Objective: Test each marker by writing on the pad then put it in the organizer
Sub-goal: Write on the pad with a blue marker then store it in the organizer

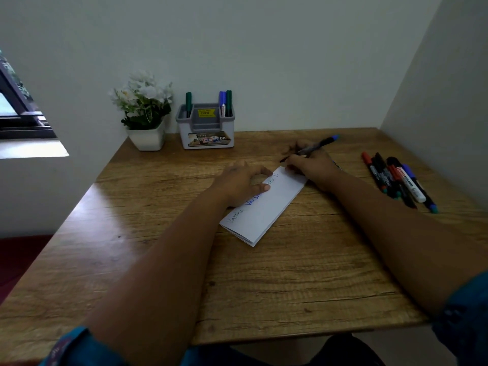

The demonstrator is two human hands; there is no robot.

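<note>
A white folded pad lies at an angle in the middle of the wooden table, with handwritten words along its left edge. My left hand presses flat on the pad's upper left part. My right hand grips a black marker with a blue end, tip down at the pad's far corner. Several more markers lie in a bunch on the table at the right. The grey and white organizer stands at the back by the wall, holding two green markers and a blue one.
A white pot of white flowers stands left of the organizer. Walls close in behind and on the right. The table's front edge runs near my elbows. A window sill is at far left.
</note>
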